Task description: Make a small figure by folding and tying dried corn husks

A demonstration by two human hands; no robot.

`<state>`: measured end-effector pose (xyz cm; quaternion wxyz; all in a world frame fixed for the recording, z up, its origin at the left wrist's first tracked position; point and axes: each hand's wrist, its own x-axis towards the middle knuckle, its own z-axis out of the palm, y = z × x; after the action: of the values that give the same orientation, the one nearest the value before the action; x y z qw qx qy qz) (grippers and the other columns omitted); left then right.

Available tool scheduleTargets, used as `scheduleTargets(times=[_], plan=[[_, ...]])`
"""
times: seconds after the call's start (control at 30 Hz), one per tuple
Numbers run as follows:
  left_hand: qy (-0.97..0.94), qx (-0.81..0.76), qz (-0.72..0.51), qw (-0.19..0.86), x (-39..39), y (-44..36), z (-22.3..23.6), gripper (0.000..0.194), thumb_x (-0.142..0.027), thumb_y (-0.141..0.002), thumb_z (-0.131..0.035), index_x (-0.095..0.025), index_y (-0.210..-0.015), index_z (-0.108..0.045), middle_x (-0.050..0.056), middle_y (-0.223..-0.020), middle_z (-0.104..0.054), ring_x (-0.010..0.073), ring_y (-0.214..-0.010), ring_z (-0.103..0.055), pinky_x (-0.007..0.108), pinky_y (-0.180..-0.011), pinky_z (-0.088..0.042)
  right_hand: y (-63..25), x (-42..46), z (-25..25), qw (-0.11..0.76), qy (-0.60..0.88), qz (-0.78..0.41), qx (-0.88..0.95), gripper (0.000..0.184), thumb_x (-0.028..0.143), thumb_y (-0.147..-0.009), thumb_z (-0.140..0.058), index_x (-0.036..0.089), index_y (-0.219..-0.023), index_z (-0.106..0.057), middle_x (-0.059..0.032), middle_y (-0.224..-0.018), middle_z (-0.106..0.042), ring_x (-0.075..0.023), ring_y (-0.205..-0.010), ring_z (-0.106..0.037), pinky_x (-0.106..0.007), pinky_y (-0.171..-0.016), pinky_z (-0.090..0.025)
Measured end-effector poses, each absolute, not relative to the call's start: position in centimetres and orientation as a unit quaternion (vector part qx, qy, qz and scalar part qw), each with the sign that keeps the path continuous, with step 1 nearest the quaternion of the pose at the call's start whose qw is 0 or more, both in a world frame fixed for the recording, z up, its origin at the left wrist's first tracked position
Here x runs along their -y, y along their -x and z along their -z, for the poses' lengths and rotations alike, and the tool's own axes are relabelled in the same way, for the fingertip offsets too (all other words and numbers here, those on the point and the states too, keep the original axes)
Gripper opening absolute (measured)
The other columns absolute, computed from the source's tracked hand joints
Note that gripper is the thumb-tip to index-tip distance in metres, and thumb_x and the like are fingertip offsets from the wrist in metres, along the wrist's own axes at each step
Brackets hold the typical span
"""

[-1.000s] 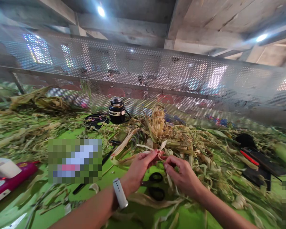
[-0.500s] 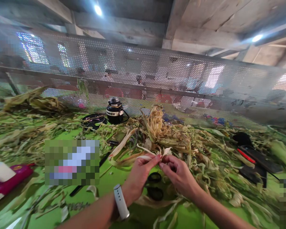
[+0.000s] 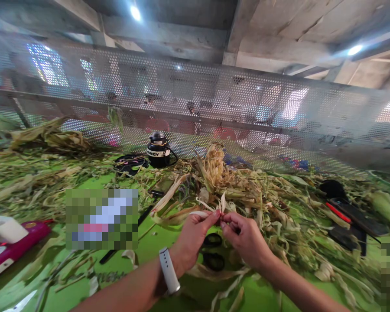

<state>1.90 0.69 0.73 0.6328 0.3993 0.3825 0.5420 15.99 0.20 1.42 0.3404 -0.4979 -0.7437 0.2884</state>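
My left hand [image 3: 193,238] pinches pale corn husk strips [image 3: 223,203] between thumb and forefinger, with their ends sticking up above the fingertips. A white band is around that wrist. Close against it, my right hand [image 3: 247,238] has thumb and forefinger closed at the base of the same strips, where a small reddish bit shows. The fingers hide most of the join. Just below and between the hands, black-handled scissors [image 3: 213,261] lie on the green table [image 3: 143,271]; their blades are out of sight. A long dry husk [image 3: 170,197] curves beside my left hand.
Dried husks [image 3: 273,208] are heaped ahead and to the right. A black jug [image 3: 158,149] stands by the perforated metal screen [image 3: 182,104]. At left is a magenta power strip [image 3: 19,247] with a white plug. A dark device with a red edge [image 3: 338,211] lies right.
The pale husk end above my fingertips now stands more upright instead of leaning right. Both hands stay together, and the view has shifted slightly.
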Motion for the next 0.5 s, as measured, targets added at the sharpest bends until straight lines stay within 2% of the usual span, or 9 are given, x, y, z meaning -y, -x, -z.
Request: scheduleTargets(times=[0.13, 0.27, 0.37, 0.43, 0.5], plan=[[-0.34, -0.348, -0.516, 0.704, -1.0, -1.8, -0.3, 0.02, -0.036, -0.062, -0.075, -0.016, -0.059, -0.07, 0.001, -0.062, -0.065, 0.0133, -0.064, -0.052, 0.024, -0.064, -0.037, -16.3, -0.4, -1.6, 0.325, 0.478, -0.315, 0.753, 0.018, 0.026, -0.081, -0.046, 0.014, -0.078, -0.06, 0.006, -0.053, -0.039, -0.0079, -0.047, -0.03, -0.02, -0.044, -0.024], [-0.338, -0.338, -0.516, 0.711, -1.4, -1.6, -0.1, 0.022, -0.035, -0.057, -0.079, -0.015, -0.061, -0.071, 0.002, -0.062, -0.065, 0.0144, -0.067, -0.055, 0.025, -0.068, -0.039, -16.7, -0.9, -1.6, 0.322, 0.481, -0.293, 0.761, 0.021, 0.026, -0.084, -0.044, 0.015, -0.08, -0.061, 0.0042, -0.056, -0.047, -0.0086, -0.048, -0.038, -0.019, -0.044, -0.03], [-0.392, -0.333, -0.544, 0.663, -2.7, -1.6, -0.4, 0.023, -0.035, -0.06, -0.078, -0.014, -0.062, -0.069, 0.003, -0.064, -0.065, 0.0146, -0.067, -0.055, 0.026, -0.068, -0.04, -17.1, -1.1, -2.1, 0.337, 0.488, -0.134, 0.794, 0.02, 0.025, -0.085, -0.045, 0.016, -0.086, -0.062, -0.0002, -0.063, -0.058, -0.013, -0.056, -0.051, -0.023, -0.053, -0.041], [-0.402, -0.338, -0.555, 0.645, -4.3, -1.8, -1.2, 0.023, -0.034, -0.064, -0.076, -0.014, -0.058, -0.066, 0.001, -0.06, -0.061, 0.0134, -0.064, -0.054, 0.026, -0.066, -0.042, -17.0, -1.4, -3.1, 0.373, 0.452, 0.037, 0.809, 0.021, 0.025, -0.085, -0.048, 0.016, -0.097, -0.062, -0.0067, -0.082, -0.066, -0.0199, -0.076, -0.059, -0.032, -0.07, -0.047], [-0.417, -0.341, -0.556, 0.633, -6.2, -2.3, -2.3, 0.023, -0.033, -0.074, -0.068, -0.012, -0.066, -0.065, 0.004, -0.069, -0.063, 0.0151, -0.068, -0.058, 0.029, -0.069, -0.046, -16.0, -1.7, -4.4, 0.401, 0.382, 0.15, 0.819, 0.028, 0.022, -0.085, -0.049, 0.016, -0.111, -0.058, -0.0116, -0.105, -0.065, -0.0242, -0.099, -0.056, -0.039, -0.087, -0.044]])
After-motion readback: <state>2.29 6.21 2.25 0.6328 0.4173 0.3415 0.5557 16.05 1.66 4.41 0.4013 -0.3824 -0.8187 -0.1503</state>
